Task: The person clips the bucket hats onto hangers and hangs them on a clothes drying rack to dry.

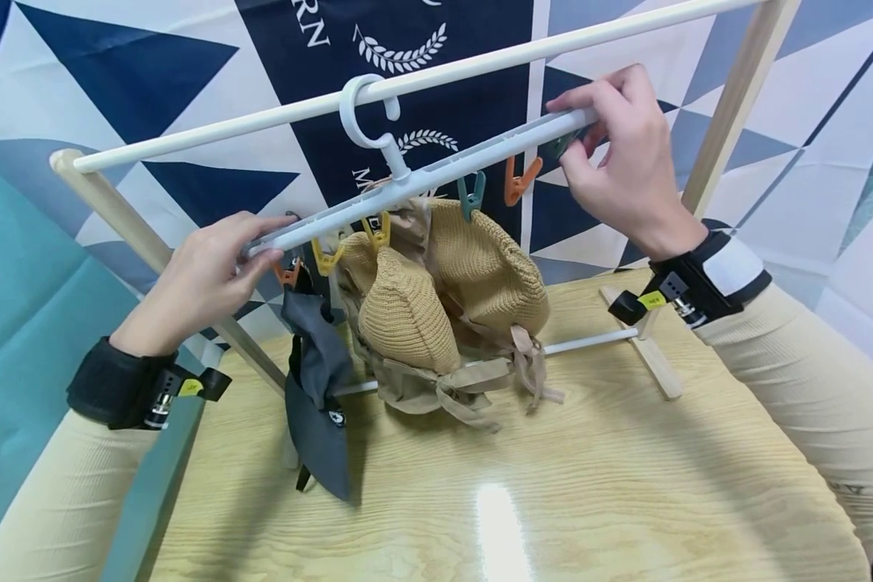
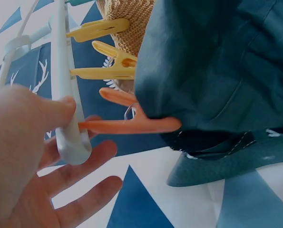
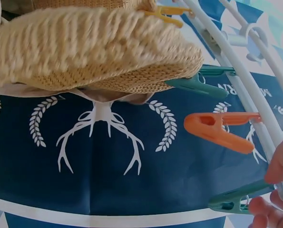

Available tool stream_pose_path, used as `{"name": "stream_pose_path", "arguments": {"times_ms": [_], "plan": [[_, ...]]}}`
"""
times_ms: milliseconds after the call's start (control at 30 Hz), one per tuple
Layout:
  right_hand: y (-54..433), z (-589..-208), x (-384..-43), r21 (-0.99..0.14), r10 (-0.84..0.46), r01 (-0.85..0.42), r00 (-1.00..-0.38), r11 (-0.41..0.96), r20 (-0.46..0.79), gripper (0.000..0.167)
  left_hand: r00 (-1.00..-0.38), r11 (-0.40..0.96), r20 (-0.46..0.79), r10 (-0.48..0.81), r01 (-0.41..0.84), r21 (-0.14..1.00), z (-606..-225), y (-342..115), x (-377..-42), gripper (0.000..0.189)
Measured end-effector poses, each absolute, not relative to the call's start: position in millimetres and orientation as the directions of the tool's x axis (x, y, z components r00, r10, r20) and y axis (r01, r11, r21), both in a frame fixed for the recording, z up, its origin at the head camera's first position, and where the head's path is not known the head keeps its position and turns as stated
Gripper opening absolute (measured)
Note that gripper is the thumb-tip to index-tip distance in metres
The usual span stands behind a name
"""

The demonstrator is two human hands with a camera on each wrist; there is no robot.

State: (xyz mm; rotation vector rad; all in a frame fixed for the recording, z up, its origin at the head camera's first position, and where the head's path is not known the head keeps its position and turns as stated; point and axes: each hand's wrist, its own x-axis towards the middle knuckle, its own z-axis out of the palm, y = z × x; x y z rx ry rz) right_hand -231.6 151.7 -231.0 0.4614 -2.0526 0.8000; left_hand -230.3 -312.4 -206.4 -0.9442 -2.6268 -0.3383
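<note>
A white clip hanger (image 1: 473, 159) slants across the head view, its hook (image 1: 348, 109) over a white rod (image 1: 480, 74). My left hand (image 1: 204, 271) pinches its left end between thumb and fingers. At the right end, my right hand (image 1: 629, 153) grips the bar, fingertips right at a green clip (image 3: 234, 202). A dark cap (image 1: 316, 420) dangles from an orange clip (image 2: 131, 126) near my left hand. Toward the middle hang tan knitted hats (image 1: 411, 311) with cloth ties, at yellow clips (image 1: 378, 232) and a green clip (image 1: 471, 198). Another orange clip (image 1: 521, 182) holds nothing.
Wooden side posts (image 1: 735, 105) carry the rod, and a lower white bar (image 1: 589, 342) runs behind the hats. The stand's foot (image 1: 647, 356) rests on a wood-grain table (image 1: 589, 485). A patterned cloth (image 1: 182, 73) hangs behind.
</note>
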Motion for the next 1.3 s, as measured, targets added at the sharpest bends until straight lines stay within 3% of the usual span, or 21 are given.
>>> {"name": "stream_pose_path", "arguments": {"times_ms": [233,467,867,1300], "plan": [[154,-237,-219,-0.32,-0.059,-0.621,-0.51,0.715,0.858,0.042,-0.752,0.802,0.451,0.481,0.585,0.121,-208,-315,-234,0.04],[158,-244,-217,-0.268,-0.106,-0.643,-0.482,0.718,0.87,0.04,-0.735,0.792,0.513,0.443,0.589,0.16,-207,-319,-232,0.04],[162,-243,-219,-0.313,-0.071,-0.64,-0.5,0.702,0.863,0.048,-0.691,0.707,0.5,0.523,0.679,0.199,-215,-323,-233,0.044],[164,-243,-218,-0.35,-0.062,-0.642,-0.528,0.683,0.847,0.06,-0.682,0.687,0.467,0.563,0.7,0.194,-219,-322,-234,0.047]]}}
